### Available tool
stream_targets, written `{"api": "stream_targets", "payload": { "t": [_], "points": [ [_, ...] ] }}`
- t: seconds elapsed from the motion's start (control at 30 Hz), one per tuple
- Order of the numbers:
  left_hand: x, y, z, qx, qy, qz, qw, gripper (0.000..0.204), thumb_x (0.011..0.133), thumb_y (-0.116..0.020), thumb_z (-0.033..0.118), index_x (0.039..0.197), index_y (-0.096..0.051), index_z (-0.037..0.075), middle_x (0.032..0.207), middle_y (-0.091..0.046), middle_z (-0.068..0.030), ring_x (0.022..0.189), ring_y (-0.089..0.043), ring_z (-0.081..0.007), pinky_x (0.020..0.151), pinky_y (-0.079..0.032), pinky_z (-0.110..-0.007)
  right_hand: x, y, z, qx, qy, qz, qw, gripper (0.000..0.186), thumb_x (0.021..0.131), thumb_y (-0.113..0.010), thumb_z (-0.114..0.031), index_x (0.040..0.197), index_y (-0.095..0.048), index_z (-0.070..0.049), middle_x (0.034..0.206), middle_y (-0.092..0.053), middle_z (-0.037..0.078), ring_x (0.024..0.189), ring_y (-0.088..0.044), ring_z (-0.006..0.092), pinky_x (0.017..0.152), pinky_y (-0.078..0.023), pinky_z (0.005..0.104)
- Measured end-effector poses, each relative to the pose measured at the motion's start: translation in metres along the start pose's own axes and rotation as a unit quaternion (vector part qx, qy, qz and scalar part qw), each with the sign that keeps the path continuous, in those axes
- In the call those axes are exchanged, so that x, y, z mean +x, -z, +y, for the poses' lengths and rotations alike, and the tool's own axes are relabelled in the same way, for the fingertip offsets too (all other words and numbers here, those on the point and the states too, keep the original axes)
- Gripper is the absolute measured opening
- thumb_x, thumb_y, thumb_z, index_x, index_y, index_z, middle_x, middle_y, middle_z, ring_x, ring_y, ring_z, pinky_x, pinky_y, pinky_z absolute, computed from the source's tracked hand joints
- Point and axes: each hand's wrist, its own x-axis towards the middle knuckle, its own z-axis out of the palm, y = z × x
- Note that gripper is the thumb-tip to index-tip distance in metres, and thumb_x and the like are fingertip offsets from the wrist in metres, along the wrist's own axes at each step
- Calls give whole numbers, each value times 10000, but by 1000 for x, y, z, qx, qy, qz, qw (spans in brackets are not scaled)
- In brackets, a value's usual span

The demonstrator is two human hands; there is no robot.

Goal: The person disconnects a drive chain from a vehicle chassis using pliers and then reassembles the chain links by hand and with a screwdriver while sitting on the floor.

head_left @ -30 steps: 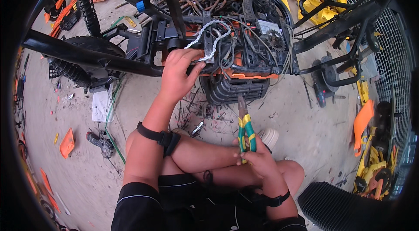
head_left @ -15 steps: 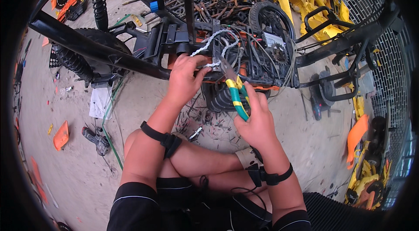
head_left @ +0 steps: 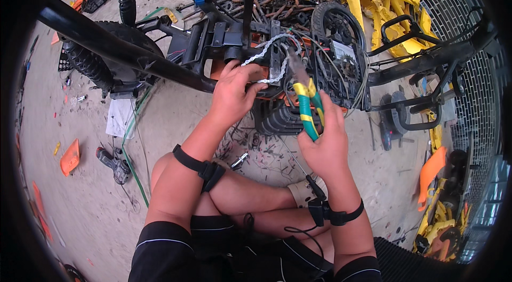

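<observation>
Left hand (head_left: 234,93) pinches looped chain (head_left: 260,55) over black frame (head_left: 125,47), right hand (head_left: 326,146) grips pliers (head_left: 305,106) there — chain secured, plier work looks unfinished.

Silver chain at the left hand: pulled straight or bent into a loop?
Bent into a loop: the chain runs away from the left hand, curves round at its far end and comes back toward it.

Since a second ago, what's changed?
The right hand swung the pliers up and forward toward the chain. Nothing was visibly grabbed or released: the left hand still pinches the chain, and the right still holds the pliers.
</observation>
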Motion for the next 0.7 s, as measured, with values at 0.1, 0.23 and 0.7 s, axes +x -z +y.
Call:
{"api": "stream_targets", "payload": {
  "t": [0.1, 0.23, 0.7],
  "points": [
    [0, 1, 1, 17, 5, -1, 1000, 432, 769, -823, 74, 1130, -588, 45, 967, -752, -89, 1053, -653, -334, 996, -456, -448, 0, -15, 3, -7, 10, 10, 1000, 873, 736, -712, -103, 1516, -326, -32, 1292, -514, 226, 1023, -623, 436, 832, -542, 476],
    [-2, -3, -4, 13, 14, -5, 1000, 499, 772, -824, 89, 1191, -557, 43, 971, -756, -99, 1096, -626, -348, 963, -462, -442, 1, -28, 6, -92, -10, -95, 991, 885, 750, -720, -99, 1526, -301, -20, 1272, -530, 252, 1024, -631, 459, 842, -543, 504],
    [-1, 0, -3, 0, 30, 0, 1000, 497, 765, -829, 97, 1186, -571, 40, 964, -746, -109, 1040, -625, -345, 868, -497, -419, 16, -13, -18, -26, 29, 26, 999, 843, 751, -672, -78, 1514, -318, -30, 1186, -567, 224, 995, -641, 410, 832, -543, 479]
  ]
}}
